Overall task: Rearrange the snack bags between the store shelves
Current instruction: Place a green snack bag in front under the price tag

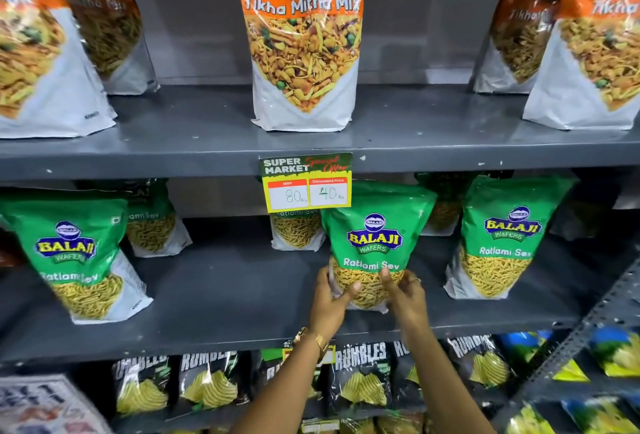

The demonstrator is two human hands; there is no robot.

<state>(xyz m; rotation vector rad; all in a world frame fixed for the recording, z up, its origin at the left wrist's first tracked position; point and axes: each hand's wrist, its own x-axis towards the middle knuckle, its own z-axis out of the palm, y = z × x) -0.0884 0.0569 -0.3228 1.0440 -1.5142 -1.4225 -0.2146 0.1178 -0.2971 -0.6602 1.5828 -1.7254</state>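
Note:
A green Ratlami Sev bag [374,239] stands upright at the middle of the middle shelf [225,295]. My left hand [329,298] grips its lower left side and my right hand [407,295] grips its lower right side. More green Ratlami Sev bags stand on the same shelf at the left [74,253] and the right [498,236], with others behind. On the upper shelf [207,143] stands an orange Tikha Mitha Mix bag [304,35] in the middle, with similar orange bags at the left [38,53] and right [595,46].
A price tag [306,184] hangs from the upper shelf's front edge, just above the held bag. Black Rumbles chip bags [360,378] fill the lower shelf. A perforated metal upright [588,329] runs along the right. Bare shelf lies left of the held bag.

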